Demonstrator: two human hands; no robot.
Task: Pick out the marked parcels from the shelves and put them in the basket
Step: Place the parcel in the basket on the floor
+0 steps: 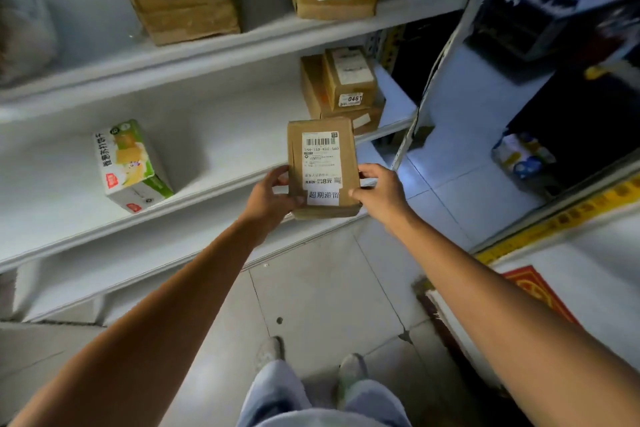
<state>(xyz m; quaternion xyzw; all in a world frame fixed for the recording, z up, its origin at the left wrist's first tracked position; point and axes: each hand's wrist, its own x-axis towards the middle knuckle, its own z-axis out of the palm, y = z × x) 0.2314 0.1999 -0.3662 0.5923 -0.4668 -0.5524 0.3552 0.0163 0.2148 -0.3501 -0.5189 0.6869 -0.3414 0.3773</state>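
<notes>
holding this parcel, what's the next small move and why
Probably draw the parcel away from the shelf and turn to find the basket, not in view. The left hand and right hand hold its sides, and its extra white sticker suggests it's marked.

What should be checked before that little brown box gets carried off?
1. Grip: left hand and right hand hold the small brown cardboard parcel by its sides: ok.
2. Mark: white sticker with printed characters under the barcode label: ok.
3. Barcode label uncovered by fingers: ok.
4. Sight of the basket: not ok, none in view.
5. Parcel free of the white shelf edge: cannot tell.
</notes>
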